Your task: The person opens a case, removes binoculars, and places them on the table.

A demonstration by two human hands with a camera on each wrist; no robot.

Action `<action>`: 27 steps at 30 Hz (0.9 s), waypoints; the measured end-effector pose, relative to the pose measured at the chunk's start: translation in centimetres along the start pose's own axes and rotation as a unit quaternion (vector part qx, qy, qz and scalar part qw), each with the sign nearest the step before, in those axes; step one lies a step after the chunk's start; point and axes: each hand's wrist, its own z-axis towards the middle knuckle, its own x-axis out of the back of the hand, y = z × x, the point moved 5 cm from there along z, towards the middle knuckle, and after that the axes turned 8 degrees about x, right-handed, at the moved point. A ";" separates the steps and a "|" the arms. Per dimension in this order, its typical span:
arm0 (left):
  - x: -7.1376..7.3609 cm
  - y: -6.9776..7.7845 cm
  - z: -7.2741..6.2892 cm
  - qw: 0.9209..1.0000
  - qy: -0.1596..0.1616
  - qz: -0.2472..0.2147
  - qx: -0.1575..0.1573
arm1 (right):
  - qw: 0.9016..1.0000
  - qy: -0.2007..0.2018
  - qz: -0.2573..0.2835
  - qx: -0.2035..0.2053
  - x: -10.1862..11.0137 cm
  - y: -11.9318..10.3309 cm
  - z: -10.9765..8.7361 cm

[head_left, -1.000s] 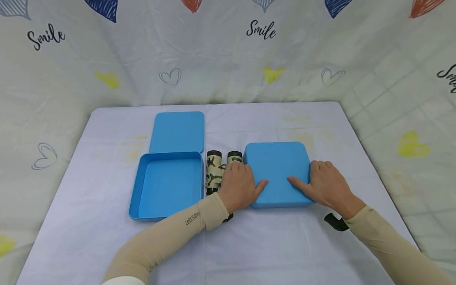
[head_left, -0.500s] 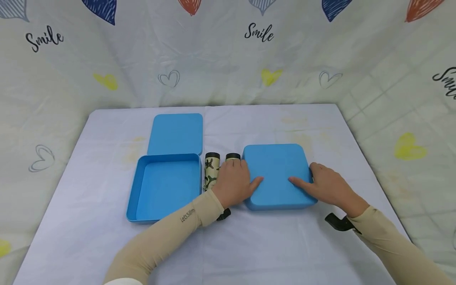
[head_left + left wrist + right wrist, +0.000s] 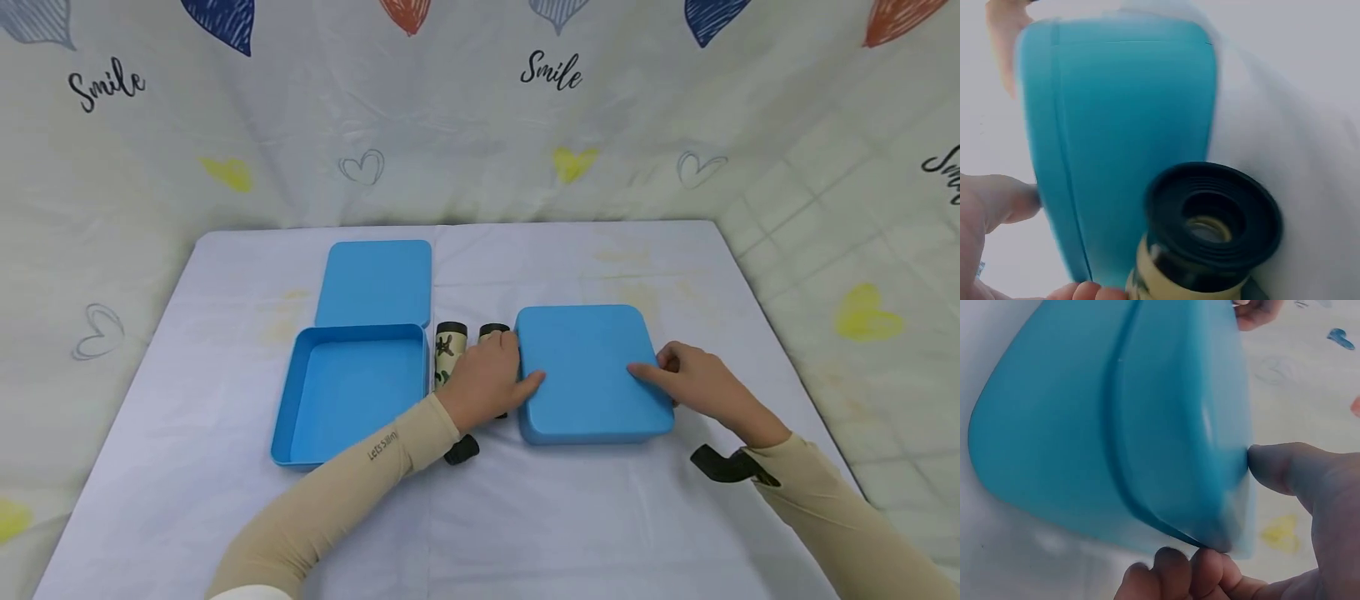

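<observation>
A closed blue box [image 3: 592, 367] lies between both hands, its lid fitted on with a seam around the side. My left hand [image 3: 487, 375] grips its left side, thumb at the lid's top edge. On the right, my right hand [image 3: 697, 383] pinches the lid's edge, thumb on top. In the right wrist view, its curled fingertips [image 3: 1207, 572] sit under the lid's rim at one corner. Camouflage-patterned binoculars [image 3: 450, 346] stand just left of the box, partly hidden behind my left hand; one black eyepiece [image 3: 1210, 219] shows close up in the left wrist view.
An open blue box [image 3: 360, 392] with a bare inside stands left of the binoculars. Behind it lies a flat blue lid [image 3: 375, 283]. All rest on a white-covered table [image 3: 570, 533], with a printed curtain [image 3: 465, 117] along the back and sides.
My right hand has shifted right, its fingers curling more tightly at the lid's edge. My left hand has slid slightly left along the box, uncovering more of its left side.
</observation>
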 end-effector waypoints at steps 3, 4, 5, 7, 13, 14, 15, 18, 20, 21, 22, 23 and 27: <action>0.1 -0.4 0.2 0.996 -0.057 -0.065 0.030 | 0.999 -0.008 0.038 -0.005 -0.1 0.2 0.0; 0.1 -0.5 0.2 0.992 -0.073 -0.090 0.039 | 0.999 -0.010 0.052 -0.008 -0.1 0.3 0.0; 0.2 -0.6 0.3 0.989 -0.085 -0.114 0.047 | 0.998 -0.013 0.063 -0.010 -0.1 0.3 0.0; 0.1 -0.8 0.4 0.983 -0.097 -0.148 0.053 | 0.996 -0.017 0.082 -0.014 -0.2 0.4 0.0; 0.1 -1.1 0.4 0.967 -0.104 -0.222 0.066 | 0.994 -0.022 0.105 -0.022 -0.3 0.7 0.1; 0.1 -1.2 0.4 0.965 -0.105 -0.229 0.070 | 0.994 -0.023 0.108 -0.022 -0.3 0.8 0.1; 0.1 -1.2 0.4 0.964 -0.105 -0.235 0.072 | 0.993 -0.024 0.110 -0.020 -0.3 0.8 0.1; 0.1 -1.3 0.5 0.957 -0.110 -0.255 0.080 | 0.993 -0.026 0.115 -0.015 -0.4 1.0 0.2; 0.1 -1.3 0.5 0.955 -0.111 -0.262 0.085 | 0.992 -0.030 0.118 -0.014 -0.4 1.0 0.2; 0.1 -1.3 0.5 0.954 -0.112 -0.265 0.086 | 0.992 -0.031 0.119 -0.014 -0.4 1.0 0.2; 0.1 -1.3 0.5 0.953 -0.112 -0.266 0.087 | 0.992 -0.032 0.121 -0.015 -0.4 1.0 0.3; 0.2 -1.3 0.4 0.954 -0.111 -0.264 0.087 | 0.992 -0.033 0.123 -0.016 -0.4 1.0 0.3; 0.2 -1.3 0.4 0.957 -0.109 -0.256 0.083 | 0.991 -0.035 0.131 -0.020 -0.5 0.9 0.3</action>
